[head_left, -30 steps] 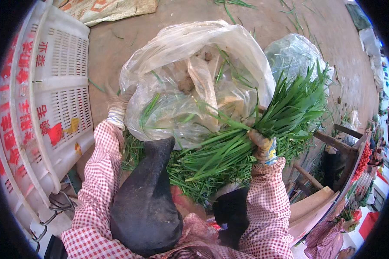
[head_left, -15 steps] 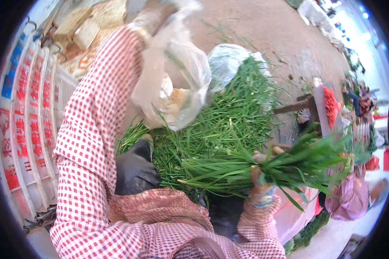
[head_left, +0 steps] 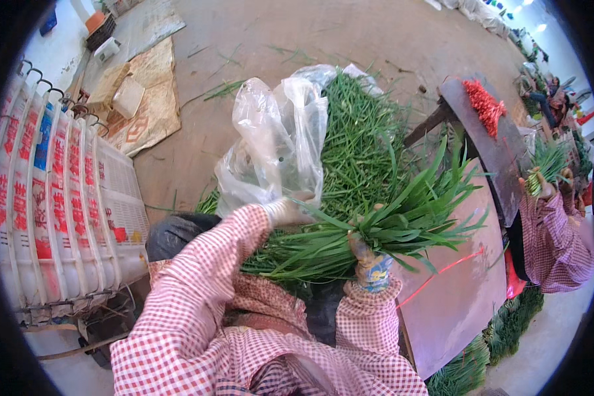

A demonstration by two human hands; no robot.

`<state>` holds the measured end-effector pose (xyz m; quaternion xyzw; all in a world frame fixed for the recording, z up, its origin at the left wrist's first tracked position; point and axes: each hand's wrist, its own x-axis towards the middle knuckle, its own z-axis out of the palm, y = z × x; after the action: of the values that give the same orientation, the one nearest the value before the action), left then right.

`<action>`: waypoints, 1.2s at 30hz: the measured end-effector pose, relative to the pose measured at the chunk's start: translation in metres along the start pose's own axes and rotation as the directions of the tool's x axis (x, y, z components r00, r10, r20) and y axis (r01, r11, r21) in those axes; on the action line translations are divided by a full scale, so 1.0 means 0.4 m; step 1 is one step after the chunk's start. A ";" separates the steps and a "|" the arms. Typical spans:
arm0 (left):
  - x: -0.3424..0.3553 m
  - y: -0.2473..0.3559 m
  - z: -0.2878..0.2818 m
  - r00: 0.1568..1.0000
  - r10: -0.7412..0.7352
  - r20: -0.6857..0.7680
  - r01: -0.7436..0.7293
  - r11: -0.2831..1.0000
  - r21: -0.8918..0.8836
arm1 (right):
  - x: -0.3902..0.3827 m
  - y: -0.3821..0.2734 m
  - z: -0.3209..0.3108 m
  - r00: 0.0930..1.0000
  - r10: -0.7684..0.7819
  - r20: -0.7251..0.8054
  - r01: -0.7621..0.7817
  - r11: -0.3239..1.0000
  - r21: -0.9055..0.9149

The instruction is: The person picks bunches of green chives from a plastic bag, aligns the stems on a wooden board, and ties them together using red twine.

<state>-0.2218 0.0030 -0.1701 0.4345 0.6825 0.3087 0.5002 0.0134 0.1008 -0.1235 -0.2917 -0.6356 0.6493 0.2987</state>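
Note:
In my right hand (head_left: 364,256) is a bunch of garlic chives (head_left: 412,228), gripped around its middle, its long flat green blades fanning out to the right. My left hand (head_left: 296,210) is beside the bunch's left part, in front of a clear plastic bag (head_left: 264,142). Its fingers are blurred and partly lost against the bag and leaves. A large heap of loose chives (head_left: 360,132) spreads beyond my hands, to the right of the bag.
Stacked white crates (head_left: 66,198) with red markings stand at left. A pinkish board (head_left: 449,284) lies at right, near a dark bench (head_left: 482,142) bearing red ties (head_left: 485,105). Another person (head_left: 554,231) at far right holds a green bundle (head_left: 548,162). Flattened cardboard (head_left: 158,99) lies far left.
My left hand has come back from the far side of the bag toward the chives. The bag now stands more upright. My right hand still holds the bunch, slightly further left in view.

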 end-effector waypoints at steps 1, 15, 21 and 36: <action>-0.033 0.016 -0.068 0.992 -0.056 0.109 0.045 0.993 0.107 | -0.001 -0.005 0.004 0.999 -0.037 0.005 0.036 0.991 0.130; 0.257 -0.565 -0.608 0.519 -0.706 -0.481 0.003 0.565 -0.825 | 0.023 -0.101 0.077 0.988 0.116 -0.103 -0.129 0.983 -0.132; 0.525 -0.370 -0.488 0.808 -0.201 -0.554 -0.399 0.504 -0.766 | 0.077 -0.067 0.109 0.978 0.181 -0.106 -0.196 0.970 -0.147; 0.125 -0.141 -0.140 0.812 0.442 0.380 -0.577 0.703 0.416 | 0.071 -0.081 0.122 0.990 0.126 -0.057 -0.127 0.992 -0.015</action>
<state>-0.2971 0.0245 -0.2220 0.7598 0.5213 0.1848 0.3418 -0.0414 0.0910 -0.0900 -0.3525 -0.6133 0.6525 0.2718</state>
